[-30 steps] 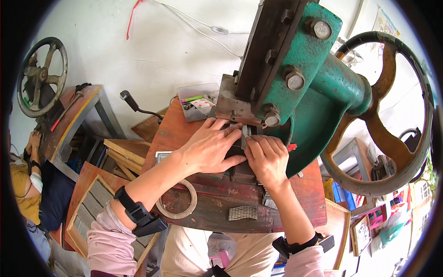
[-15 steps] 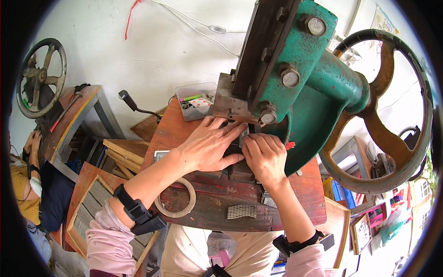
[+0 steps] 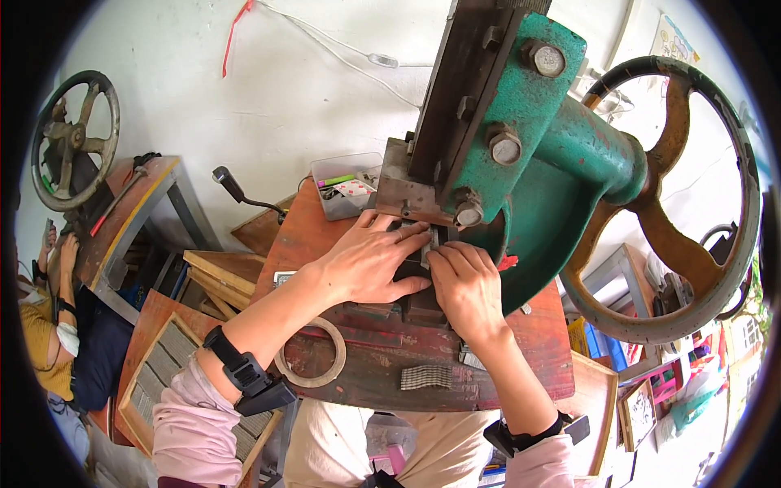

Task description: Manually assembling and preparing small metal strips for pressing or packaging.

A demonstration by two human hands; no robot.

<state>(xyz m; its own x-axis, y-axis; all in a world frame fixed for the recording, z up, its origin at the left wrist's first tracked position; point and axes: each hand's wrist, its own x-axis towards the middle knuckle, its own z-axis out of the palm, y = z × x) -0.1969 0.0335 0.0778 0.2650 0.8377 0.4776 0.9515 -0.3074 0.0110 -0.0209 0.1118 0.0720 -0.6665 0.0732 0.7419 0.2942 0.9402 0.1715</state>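
A green hand press (image 3: pixel 537 122) with a dark steel ram stands over the dark red wooden table. Beneath its ram block (image 3: pixel 407 183), both hands are at a dark metal die (image 3: pixel 425 307). My left hand (image 3: pixel 370 260) lies with stretched fingers across the die, thumb apart, fingertips partly under the ram block. Opposite it, my right hand (image 3: pixel 468 281) has its fingers drawn together in a pinch. A small light grey strip (image 3: pixel 430 244) shows between the two hands; what exactly the right fingertips grip is hidden.
On the table (image 3: pixel 366 389) lie a tape roll (image 3: pixel 283 370) and a row of small grey metal pieces (image 3: pixel 426 376). Behind stands a clear plastic box (image 3: pixel 346 207). A large handwheel (image 3: pixel 663 203) is at right. A co-worker's hand (image 3: pixel 68 252) is at far left.
My right fingers have shifted slightly at the die, and more of the grey strip shows. My left hand stays almost in place. At far left, the co-worker's hands have moved apart.
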